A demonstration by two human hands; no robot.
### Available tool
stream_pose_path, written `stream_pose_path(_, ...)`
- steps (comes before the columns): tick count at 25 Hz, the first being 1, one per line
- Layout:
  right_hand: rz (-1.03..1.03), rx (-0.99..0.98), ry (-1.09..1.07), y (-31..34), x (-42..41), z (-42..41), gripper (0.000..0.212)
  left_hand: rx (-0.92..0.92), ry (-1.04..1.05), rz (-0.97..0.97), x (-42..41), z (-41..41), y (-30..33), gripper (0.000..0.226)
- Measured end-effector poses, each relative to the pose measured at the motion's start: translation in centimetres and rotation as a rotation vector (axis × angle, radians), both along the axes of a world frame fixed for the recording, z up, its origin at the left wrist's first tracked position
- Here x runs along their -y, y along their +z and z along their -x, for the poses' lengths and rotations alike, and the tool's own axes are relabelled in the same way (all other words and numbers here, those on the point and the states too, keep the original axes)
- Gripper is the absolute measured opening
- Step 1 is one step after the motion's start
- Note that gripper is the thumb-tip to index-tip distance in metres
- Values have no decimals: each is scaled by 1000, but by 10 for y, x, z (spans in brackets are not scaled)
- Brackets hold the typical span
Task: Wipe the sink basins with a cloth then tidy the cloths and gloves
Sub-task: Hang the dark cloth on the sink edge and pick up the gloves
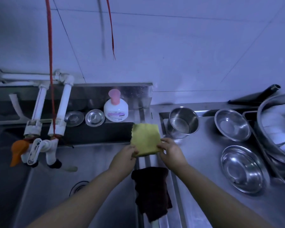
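A folded yellow cloth (145, 138) lies on the steel divider between the sink basin and the counter. My left hand (125, 156) pinches its near left corner and my right hand (171, 151) pinches its near right corner. A dark brown cloth (152, 191) hangs over the same divider nearer to me, between my forearms. The steel sink basin (59, 191) spreads out to the left, with a round drain (78, 187) in its floor. No gloves are in view.
White pipes and taps with an orange cover (17, 152) overhang the basin's left. A soap bottle with a pink pump (115, 110) and two steel lids (94, 119) sit on the back ledge. Steel bowls (241, 168), a pot (183, 122) and stacked dishes (276, 127) fill the right counter.
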State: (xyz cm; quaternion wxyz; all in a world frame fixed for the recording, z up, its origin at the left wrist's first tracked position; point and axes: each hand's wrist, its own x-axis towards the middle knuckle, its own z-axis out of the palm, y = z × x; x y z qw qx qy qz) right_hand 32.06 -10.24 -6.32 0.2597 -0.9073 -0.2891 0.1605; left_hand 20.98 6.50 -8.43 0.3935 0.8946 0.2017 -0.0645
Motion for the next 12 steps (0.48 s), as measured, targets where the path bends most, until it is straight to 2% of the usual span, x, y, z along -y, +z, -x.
stream_pose_path(4, 72, 24, 7, -1, 1, 2, 26, -51, -16, -52, 3, 1, 5, 35)
stream_pose_path(7, 116, 136, 21, 7, 1, 5, 28, -44, -12, -97, 1, 6, 18, 35)
stream_pose_path(12, 96, 348, 223, 35, -18, 33, 25, -24, -13, -194, -6, 36, 47, 37)
